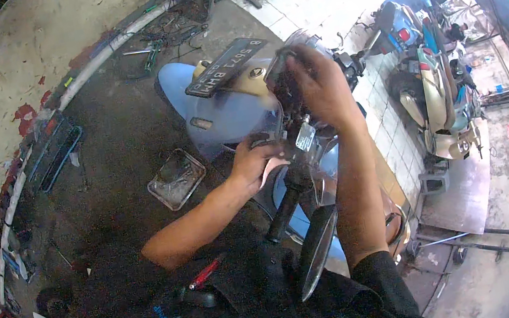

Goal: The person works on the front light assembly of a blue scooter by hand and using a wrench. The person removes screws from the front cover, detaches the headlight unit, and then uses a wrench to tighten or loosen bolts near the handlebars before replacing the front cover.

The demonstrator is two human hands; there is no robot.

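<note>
In front of me stands a light blue scooter (232, 122) with a dark number plate (225, 67) on its front. My right hand (317, 86) is closed on a dark, rounded part (285, 81) at the handlebar's middle; the fingers partly hide its shape. Lower down, my left hand (254, 164) curls against the dark underside of the handlebar, fingertips hidden. A pale pinkish strip (274, 166) shows beside its fingers. Between both hands lies a small silver labelled piece (305, 136). Nearest my body are a black handlebar grip (286, 214) and a mirror (319, 252).
A metal tray (176, 179) with small items rests on the dark floor to the left. Tools and cables (172, 35) lie along the far wall. Parked scooters (431, 77) stand at the right, near a grey block (435, 182). A red pen (206, 273) is clipped on my shirt.
</note>
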